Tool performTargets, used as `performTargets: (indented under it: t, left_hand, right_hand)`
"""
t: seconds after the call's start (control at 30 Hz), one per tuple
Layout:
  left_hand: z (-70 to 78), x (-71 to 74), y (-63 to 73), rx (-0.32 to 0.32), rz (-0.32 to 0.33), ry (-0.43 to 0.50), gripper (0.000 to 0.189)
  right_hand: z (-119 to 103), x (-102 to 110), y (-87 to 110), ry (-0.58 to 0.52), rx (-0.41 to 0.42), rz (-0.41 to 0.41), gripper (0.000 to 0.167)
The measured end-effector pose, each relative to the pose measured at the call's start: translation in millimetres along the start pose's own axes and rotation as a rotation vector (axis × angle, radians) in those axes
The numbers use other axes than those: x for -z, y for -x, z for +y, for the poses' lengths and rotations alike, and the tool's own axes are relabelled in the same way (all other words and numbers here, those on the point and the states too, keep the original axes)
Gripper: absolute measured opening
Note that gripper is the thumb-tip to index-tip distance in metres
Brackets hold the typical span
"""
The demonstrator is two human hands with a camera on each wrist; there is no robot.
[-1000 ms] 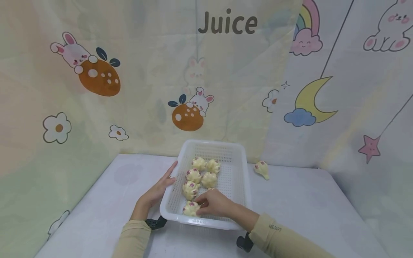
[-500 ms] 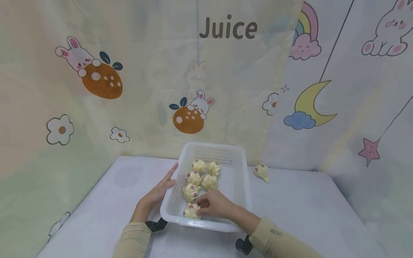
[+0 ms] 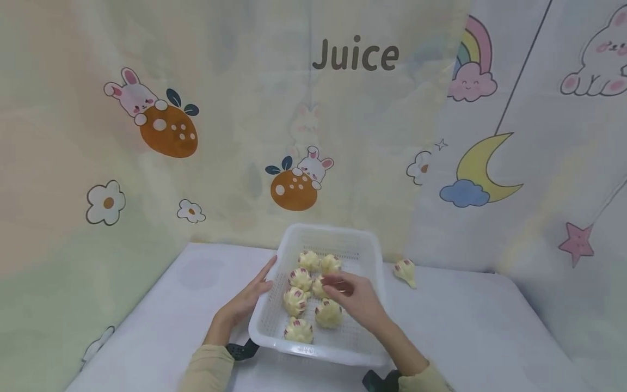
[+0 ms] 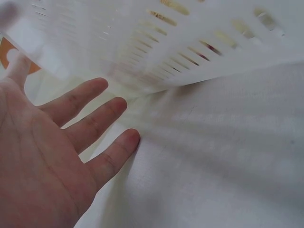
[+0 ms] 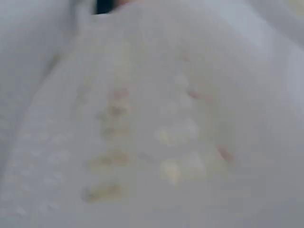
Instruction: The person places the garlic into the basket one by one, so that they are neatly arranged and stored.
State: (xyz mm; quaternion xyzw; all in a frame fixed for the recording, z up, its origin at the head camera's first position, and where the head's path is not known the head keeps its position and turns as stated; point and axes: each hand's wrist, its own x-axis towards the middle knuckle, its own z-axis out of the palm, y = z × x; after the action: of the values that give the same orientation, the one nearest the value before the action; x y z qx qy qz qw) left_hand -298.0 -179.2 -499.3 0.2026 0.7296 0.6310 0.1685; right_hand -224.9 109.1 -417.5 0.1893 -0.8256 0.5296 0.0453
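Observation:
A white slotted plastic basket (image 3: 362, 356) stands on the table. Inside lie several cream-coloured garlic bulbs with purple streaks, one garlic bulb (image 3: 299, 330) at the near left and another (image 3: 329, 313) to its right. Along the basket's left side my left hand (image 3: 245, 302) rests with fingers extended; the left wrist view shows the spread fingers (image 4: 95, 123) beside the slotted wall. My right hand (image 3: 360, 302) hovers over the basket, fingers loosely bent, with nothing seen in them. It partly hides a garlic bulb (image 3: 318, 287). Only blurred basket wall (image 5: 142, 142) fills most of the right wrist view.
One garlic bulb (image 3: 404, 272) with a stem lies on the white table (image 3: 455, 326), right of the basket. A printed cloth (image 3: 235, 136) hangs behind the table. Dark wrist cameras (image 3: 243, 349) sit below both hands.
My right hand has let go of the near-left garlic bulb and moved up and to the right, uncovering the bulb beside it. The left hand stays at the basket's side. The head view has shifted slightly.

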Motion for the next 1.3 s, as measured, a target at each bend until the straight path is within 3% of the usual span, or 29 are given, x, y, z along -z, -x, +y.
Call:
performTargets:
  t: [0.1,0.2,0.3,0.43,0.63,0.93,1.03,1.3]
  left_hand:
    - [-0.6,-1.9,0.0,-0.002,-0.007,-0.008,0.056]
    - [-0.8,-2.7,0.3,0.002,0.008,-0.012,0.055]
    - [-1.5,-0.7,0.9,0.005,0.028,-0.022,0.056]
    - [-5.4,-2.4,-2.1,0.009,0.008,-0.011,0.057]
    - [-7.3,-0.8,-3.1,0.007,-0.005,-0.005,0.057]
    - [-6.7,4.3,-0.8,0.004,0.006,0.008,0.057]
    - [-3.5,2.6,-0.1,0.002,0.018,-0.021,0.058]
    - [-2.2,-0.7,-2.1,-0.006,-0.005,-0.001,0.059]
  right_hand:
    - [9.6,25.2,2.1,-0.032,-0.028,0.190,0.032]
    - [24.6,52.1,3.0,-0.017,-0.071,0.307,0.037]
    - [41.5,75.8,4.4,0.042,-0.125,0.356,0.043]
    - [60.8,105.4,14.5,0.132,-0.231,0.409,0.048]
    - [81.9,131.1,14.5,0.211,-0.319,0.475,0.050]
    - [117.2,134.1,-5.1,0.236,-0.390,0.510,0.043]
    - [125.1,134.1,-9.4,0.270,-0.366,0.501,0.042]
    - [143.9,139.6,-9.4,0.354,-0.274,0.353,0.051]
